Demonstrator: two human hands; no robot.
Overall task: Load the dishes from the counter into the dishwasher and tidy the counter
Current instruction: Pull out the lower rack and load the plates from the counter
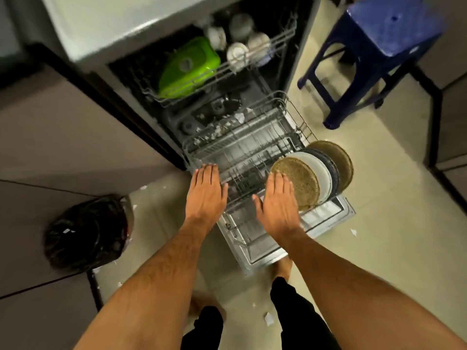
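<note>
We note both hands flat and empty, left hand [206, 189] and right hand [278, 198] over the pulled-out lower rack [242, 145], plates [316, 173] standing at its right end; a hard shove could rattle them over.

Two bare hands: left hand [206, 190] and right hand [278, 200]. Two wire dishwasher racks: upper rack [283, 41] and pulled-out lower rack [242, 147]. Four round plates standing on edge, counted from the front: speckled brown plate [303, 183], white plate [321, 173], dark plate [332, 170], rear brown plate [340, 162]. One green plastic lid [188, 68]. One blue plastic stool [379, 46]. One black rubbish bag [88, 231].
</note>
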